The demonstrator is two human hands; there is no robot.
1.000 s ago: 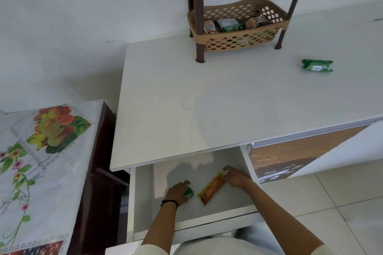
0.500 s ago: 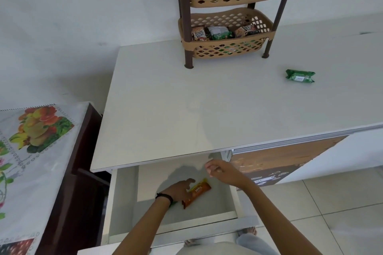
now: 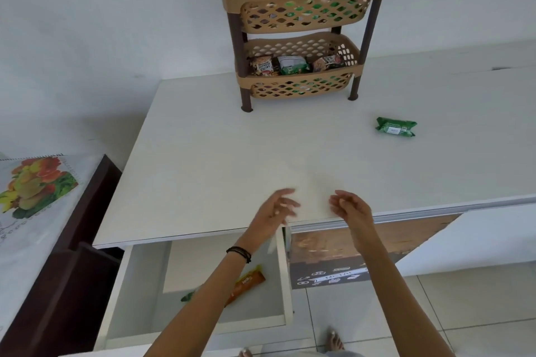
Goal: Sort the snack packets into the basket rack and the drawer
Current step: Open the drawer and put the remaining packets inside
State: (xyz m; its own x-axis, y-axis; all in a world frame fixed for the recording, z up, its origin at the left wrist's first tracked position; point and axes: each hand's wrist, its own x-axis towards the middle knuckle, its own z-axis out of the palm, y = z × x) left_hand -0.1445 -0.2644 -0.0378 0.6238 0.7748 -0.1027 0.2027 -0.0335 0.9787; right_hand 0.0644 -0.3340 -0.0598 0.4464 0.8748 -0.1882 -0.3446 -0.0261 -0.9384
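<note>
Orange wrapper down in the open drawer [image 3: 200,324]: that is where the long orange packet [image 3: 246,284] now lies, with a sliver of a green packet [image 3: 188,296] showing beside it, mostly hidden under the person's left forearm. A second ago both hands were down there, fingers on those two packets. Now they have come up and out. The left hand [image 3: 275,207] and the right hand [image 3: 349,206] hover above the front edge of the white counter [image 3: 232,159], fingers loosely spread and holding nothing.

So the drawer's share looks delivered, and the hands are free for whatever comes next. One green snack packet [image 3: 396,127] is left lying alone on the counter, well off to the right of the basket rack [image 3: 301,23] and apart from it. The rack stands at the back of the counter, and both tiers already hold packets; several show in the lower basket.

My guess is that the lone green packet is the next to go, the right hand being the nearer one. The drawer remains pulled out.
</note>
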